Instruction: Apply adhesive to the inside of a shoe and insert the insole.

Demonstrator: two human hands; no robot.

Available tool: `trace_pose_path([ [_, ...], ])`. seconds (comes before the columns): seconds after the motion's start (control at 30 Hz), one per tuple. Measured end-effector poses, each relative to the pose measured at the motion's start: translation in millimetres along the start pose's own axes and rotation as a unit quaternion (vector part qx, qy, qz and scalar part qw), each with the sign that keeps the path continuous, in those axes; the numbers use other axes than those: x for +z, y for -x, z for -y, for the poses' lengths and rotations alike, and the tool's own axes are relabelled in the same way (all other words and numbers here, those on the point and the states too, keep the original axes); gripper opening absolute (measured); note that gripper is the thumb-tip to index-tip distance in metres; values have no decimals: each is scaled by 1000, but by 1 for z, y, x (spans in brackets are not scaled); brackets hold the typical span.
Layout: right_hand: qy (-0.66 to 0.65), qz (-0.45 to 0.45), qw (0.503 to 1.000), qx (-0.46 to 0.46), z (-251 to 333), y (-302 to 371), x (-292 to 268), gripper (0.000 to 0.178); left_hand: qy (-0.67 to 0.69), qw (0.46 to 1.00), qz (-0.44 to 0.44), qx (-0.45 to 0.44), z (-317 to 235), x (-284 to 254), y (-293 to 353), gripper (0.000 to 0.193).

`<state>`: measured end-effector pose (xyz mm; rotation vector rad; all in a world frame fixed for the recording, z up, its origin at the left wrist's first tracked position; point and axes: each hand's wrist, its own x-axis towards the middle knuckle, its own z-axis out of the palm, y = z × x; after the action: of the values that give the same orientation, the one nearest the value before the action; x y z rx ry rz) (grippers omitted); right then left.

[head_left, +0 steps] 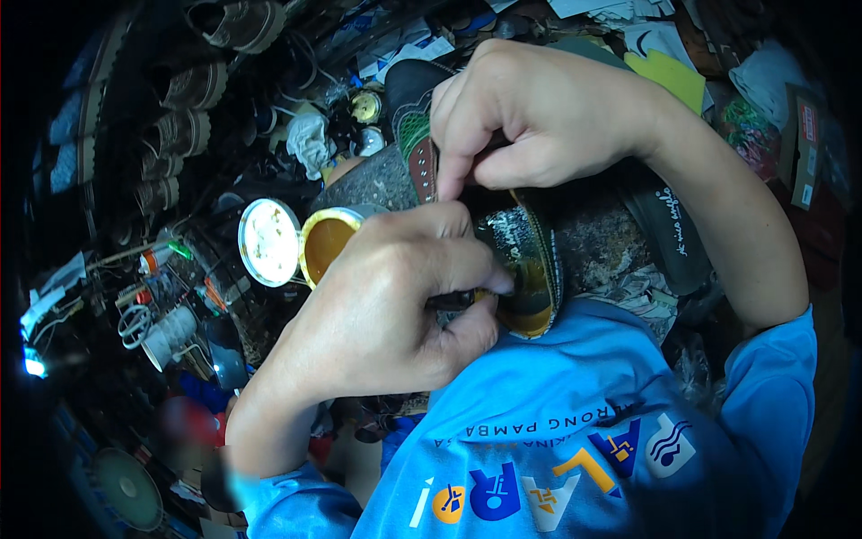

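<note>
A shoe (422, 166) with a brown, green and black upper lies across my lap, its toe pointing away from me. Its opening shows a glossy dark insole (503, 225) with pale lettering and a yellowish patch at the heel. My left hand (395, 296) is closed at the left side of the shoe's heel, thumb and fingers on its edge. Over the middle of the shoe, my right hand (548, 117) curls with its index fingertip pressed down by the upper. Whatever lies under the right fingers is hidden.
An open can of amber paste (328, 244) stands left of the shoe, its whitish lid (269, 242) beside it. Scissors (135, 325) and a white spool (169, 338) lie farther left. Several brown shoes (184, 130) line the far left. A black insole (672, 229) lies at right.
</note>
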<state>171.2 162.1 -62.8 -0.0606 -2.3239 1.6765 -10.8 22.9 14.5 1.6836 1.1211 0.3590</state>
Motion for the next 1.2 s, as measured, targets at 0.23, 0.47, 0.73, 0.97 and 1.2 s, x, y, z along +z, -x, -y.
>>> trace_pose_path([
  [0.23, 5, 11, 999, 42, 4, -2, -1, 30, -9, 997, 81, -2, -9, -5, -9, 28],
  [0.47, 19, 12, 999, 26, 4, -1, -2, 29, -111, 985, 128, 8, -26, -12, -20, 31],
  [0.73, 32, 44, 996, 75, 10, -6, -7, 18, -265, 962, 55, 26, -33, -11, -22, 35],
  [0.97, -7, 21, 998, 67, 11, -3, -6, 24, -332, 941, -15, 69, -26, 30, 5, 17],
  [1.2, 25, 47, 997, 58, 6, -6, -6, 26, -187, 978, -84, 47, -47, 44, 28, 32],
])
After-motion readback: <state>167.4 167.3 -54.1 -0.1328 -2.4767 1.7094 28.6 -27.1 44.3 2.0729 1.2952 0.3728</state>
